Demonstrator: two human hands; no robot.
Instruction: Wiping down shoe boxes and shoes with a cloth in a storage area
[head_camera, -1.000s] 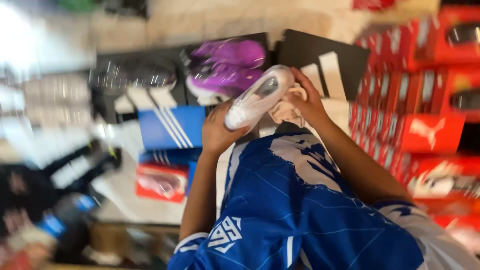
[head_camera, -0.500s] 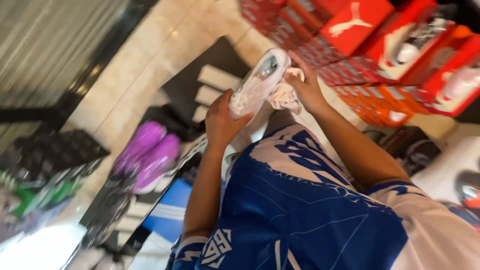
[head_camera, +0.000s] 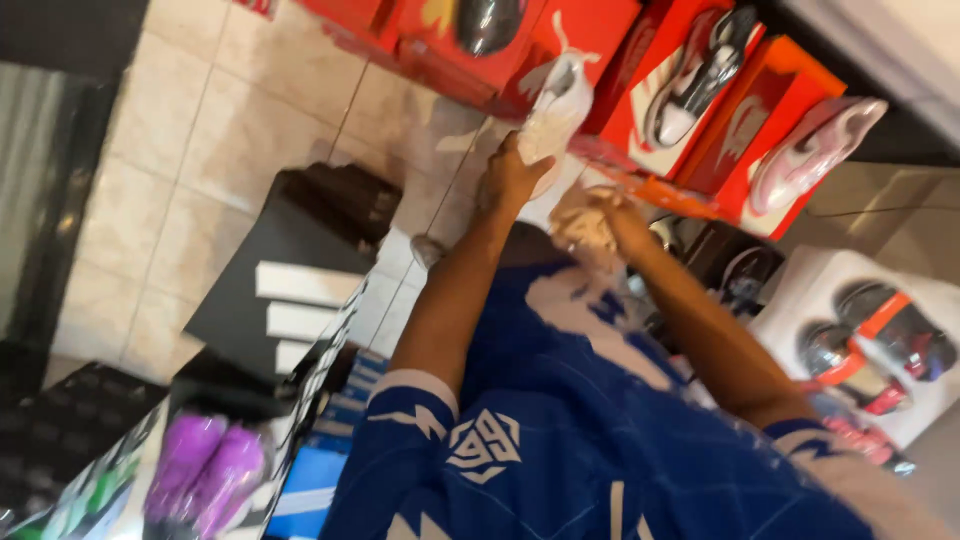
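My left hand (head_camera: 510, 175) grips a white shoe (head_camera: 553, 110) by its lower end and holds it up in front of a row of red shoe boxes (head_camera: 590, 40). My right hand (head_camera: 610, 215) is closed around a wad of crumpled pale paper (head_camera: 580, 225), just below and to the right of the shoe. Both forearms reach out from a blue patterned jersey (head_camera: 560, 440) that fills the lower middle of the view.
Red and orange boxes carry display shoes: a dark one (head_camera: 487, 22), a grey and white one (head_camera: 700, 75), a pink one (head_camera: 815, 150). A black box with white stripes (head_camera: 290, 260) lies on the tiled floor. Purple shoes (head_camera: 205, 465) sit lower left. A white box (head_camera: 880, 340) holds shoes at the right.
The view has swung, so the red boxes now lie along the top. My left hand has carried the white shoe closer to them; my right hand with the paper has dropped away from the shoe.
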